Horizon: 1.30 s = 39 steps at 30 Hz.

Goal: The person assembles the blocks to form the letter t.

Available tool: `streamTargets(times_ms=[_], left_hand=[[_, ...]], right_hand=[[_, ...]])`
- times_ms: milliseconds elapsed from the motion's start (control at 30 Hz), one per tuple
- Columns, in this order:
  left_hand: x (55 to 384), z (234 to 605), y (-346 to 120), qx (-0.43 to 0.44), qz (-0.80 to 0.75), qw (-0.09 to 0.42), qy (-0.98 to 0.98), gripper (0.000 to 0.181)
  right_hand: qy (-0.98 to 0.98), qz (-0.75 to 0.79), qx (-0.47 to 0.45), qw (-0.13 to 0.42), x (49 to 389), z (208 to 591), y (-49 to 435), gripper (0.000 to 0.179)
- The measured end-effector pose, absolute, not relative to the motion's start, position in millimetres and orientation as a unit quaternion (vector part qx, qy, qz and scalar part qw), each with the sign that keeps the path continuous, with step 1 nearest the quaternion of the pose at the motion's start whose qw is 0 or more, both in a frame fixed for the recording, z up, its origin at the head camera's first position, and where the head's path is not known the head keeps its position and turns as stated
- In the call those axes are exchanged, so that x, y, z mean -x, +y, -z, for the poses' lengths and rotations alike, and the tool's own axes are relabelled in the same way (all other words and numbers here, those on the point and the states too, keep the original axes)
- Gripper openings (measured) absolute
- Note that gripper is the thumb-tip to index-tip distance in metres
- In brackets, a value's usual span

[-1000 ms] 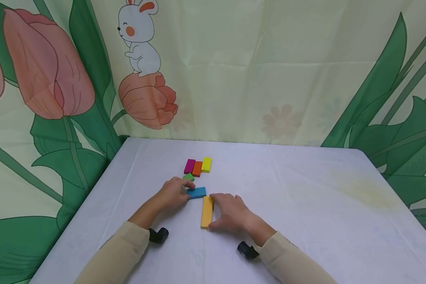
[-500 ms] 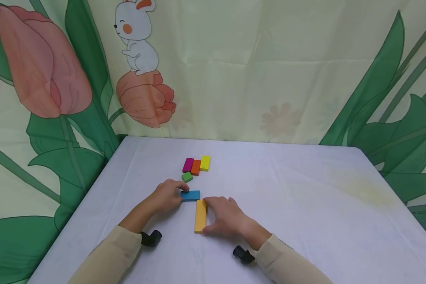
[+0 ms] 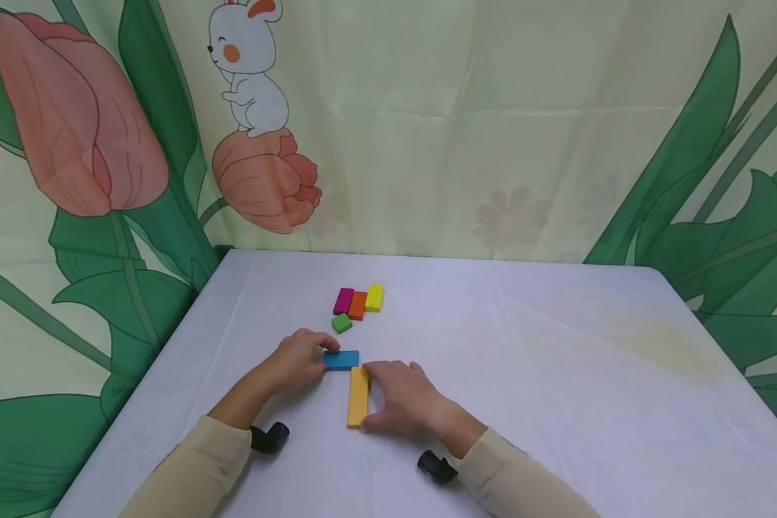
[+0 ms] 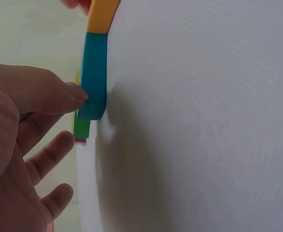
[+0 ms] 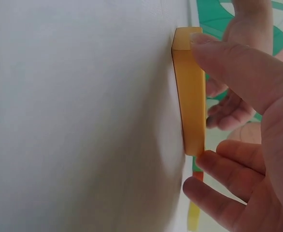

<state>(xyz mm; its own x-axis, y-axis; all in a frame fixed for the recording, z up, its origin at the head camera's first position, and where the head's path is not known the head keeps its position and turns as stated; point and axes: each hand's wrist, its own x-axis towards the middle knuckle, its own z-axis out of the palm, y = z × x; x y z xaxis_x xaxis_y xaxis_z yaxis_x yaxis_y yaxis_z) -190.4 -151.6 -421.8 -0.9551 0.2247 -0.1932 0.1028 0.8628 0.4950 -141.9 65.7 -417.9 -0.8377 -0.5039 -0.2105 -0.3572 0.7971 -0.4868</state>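
Note:
My left hand (image 3: pixel 296 362) pinches the left end of a flat blue block (image 3: pixel 341 360) between thumb and forefinger. In the left wrist view its other fingers stand free of the blue block (image 4: pixel 94 67). A long amber-yellow block (image 3: pixel 358 398) lies lengthwise toward me, its far end meeting the blue block's right end. My right hand (image 3: pixel 406 403) grips this amber-yellow block by its two ends, thumb on the near end and a fingertip at the far end. The right wrist view shows the thumb on the near end of the amber-yellow block (image 5: pixel 192 96).
Beyond the blue block lie a small green block (image 3: pixel 342 323), a magenta block (image 3: pixel 344 301), an orange block (image 3: pixel 357 306) and a bright yellow block (image 3: pixel 374 298), close together. A white cloth covers the table (image 3: pixel 557 381). A printed curtain (image 3: pixel 414 144) hangs behind it.
Both hands have shifted left and slightly nearer with the blue and amber-yellow blocks. The blue block has turned a little, and the small green block has come fully into view.

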Motion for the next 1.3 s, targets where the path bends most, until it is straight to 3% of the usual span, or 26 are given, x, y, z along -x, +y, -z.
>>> streamTargets(times_ms=[1300], left_hand=[[196.5,417.6,-177.1,-0.058,-0.258,0.122,0.957,0.035]], right_hand=[[0.930,0.233,0.231,0.168,153.2,420.2,34.6,0.088]])
